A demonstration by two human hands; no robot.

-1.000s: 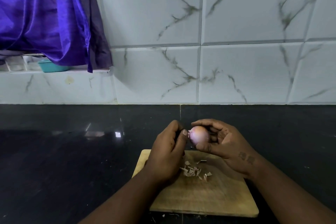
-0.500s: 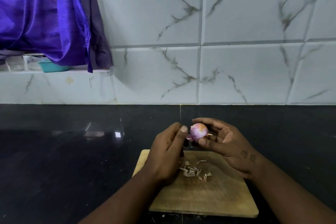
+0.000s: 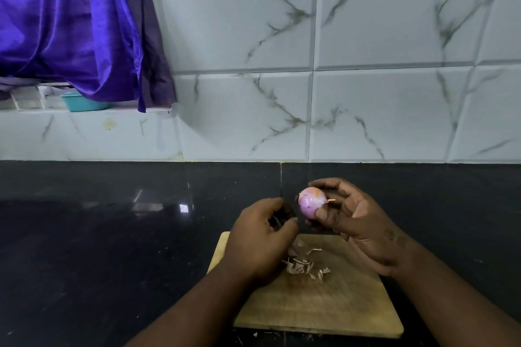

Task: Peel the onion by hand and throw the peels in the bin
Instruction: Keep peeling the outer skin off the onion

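A small pink, mostly bare onion (image 3: 310,201) is held above the back edge of a wooden cutting board (image 3: 324,307), pinched between the thumb and fingers of my right hand (image 3: 362,224). A thin dry stub sticks out of its right end. My left hand (image 3: 260,242) hovers just left of and below the onion, apart from it, fingers curled around a small dark scrap that looks like onion skin (image 3: 283,214). A heap of pale peel flakes (image 3: 304,266) lies on the board under my hands. No bin is in view.
The board sits on a glossy black counter (image 3: 112,248) with a few peel crumbs by its front edge. A white marble-tiled wall (image 3: 366,93) rises behind it. At upper left a purple cloth (image 3: 70,31) hangs over a ledge with a teal container (image 3: 81,103).
My left hand has pulled away from the onion, down and to the left, with a dark scrap in its fingers. My right hand has turned the onion and lifted it slightly.
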